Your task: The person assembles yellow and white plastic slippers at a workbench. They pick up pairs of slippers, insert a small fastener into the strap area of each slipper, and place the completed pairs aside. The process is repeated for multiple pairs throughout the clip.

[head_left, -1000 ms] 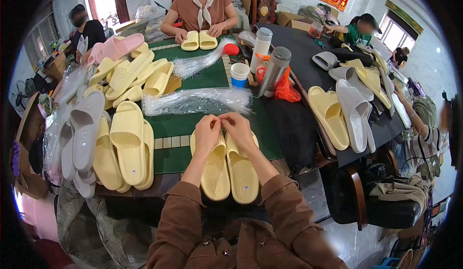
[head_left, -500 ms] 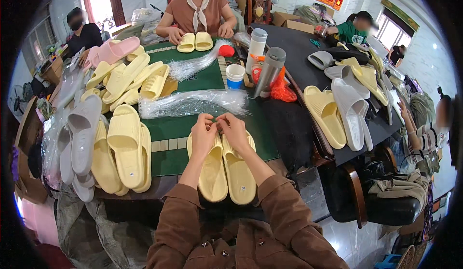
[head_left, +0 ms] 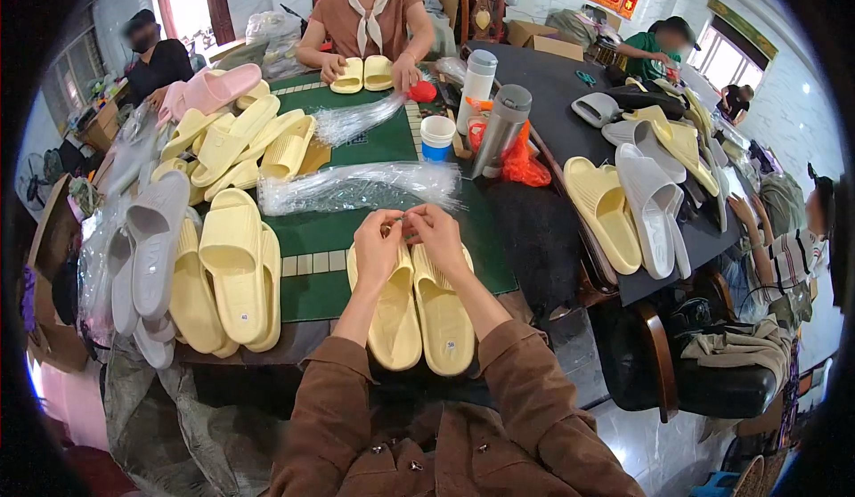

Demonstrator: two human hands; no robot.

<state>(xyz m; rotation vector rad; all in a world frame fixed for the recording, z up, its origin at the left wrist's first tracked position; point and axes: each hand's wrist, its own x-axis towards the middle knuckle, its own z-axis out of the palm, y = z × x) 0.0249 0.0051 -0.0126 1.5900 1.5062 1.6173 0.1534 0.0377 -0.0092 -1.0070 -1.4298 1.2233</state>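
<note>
Close together, just below the middle of the frame: left hand [head_left: 379, 246] and right hand [head_left: 435, 237], with fingers bent inward and fingertips nearly meeting; cannot tell about anything pinched between, too small to make out. Directly beneath, at lower centre, a pair of yellow slippers [head_left: 447, 323], side by side, soles down, with toe ends up the frame under the hands, heels toward the lower edge, long axes nearly vertical and parallel. Just beyond, across the green mat [head_left: 312, 305], a bundle of clear strands [head_left: 356, 187], lengthwise from left to right. Farther up, right of centre, a white-and-blue cup [head_left: 437, 141], open-topped, upright, contents not clear; near it a lidded steel tumbler [head_left: 505, 127] and a capped white bottle [head_left: 477, 87], both with contents hidden. Against the tumbler, a crumpled orange-red bag [head_left: 525, 169], contents likewise hidden. At upper right, on the dark counter [head_left: 543, 96], more yellow and grey slippers [head_left: 643, 207].
</note>
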